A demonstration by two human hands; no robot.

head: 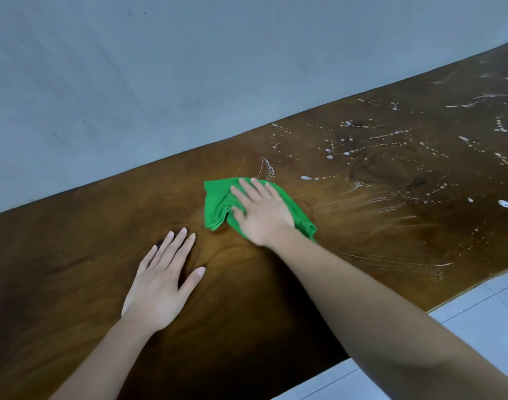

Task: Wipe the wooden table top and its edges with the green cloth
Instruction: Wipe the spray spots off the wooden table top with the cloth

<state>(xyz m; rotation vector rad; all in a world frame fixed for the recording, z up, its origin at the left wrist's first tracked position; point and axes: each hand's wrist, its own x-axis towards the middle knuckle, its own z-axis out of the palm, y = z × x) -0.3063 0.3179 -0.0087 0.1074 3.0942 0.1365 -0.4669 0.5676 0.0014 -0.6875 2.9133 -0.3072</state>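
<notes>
A long slab of dark brown wooden table top [377,226] runs slantwise across the view, its far edge against a plain grey wall [131,82] and its near edge over pale floor tiles [478,319]. The part of the slab toward the person's right is dotted and streaked with white soapy droplets [391,145], while the part toward the left looks dry and even, so the wiping seems to be only partly done, with the wet stretch and the edges yet to cover. The right hand [261,212] reaches forward near the middle of the slab, palm down and fingers spread flat on a crumpled bright green cloth [218,206], pressing it to the wood rather than gripping it; that flat pressure probably keeps as much fabric as possible against the surface. The cloth sits just beside the nearest droplets, at the border between dry and wet wood. The left hand [163,281] lies on bare wood nearer the body, fingers spread and palm flat, holding nothing, most likely as a brace for the lean.
</notes>
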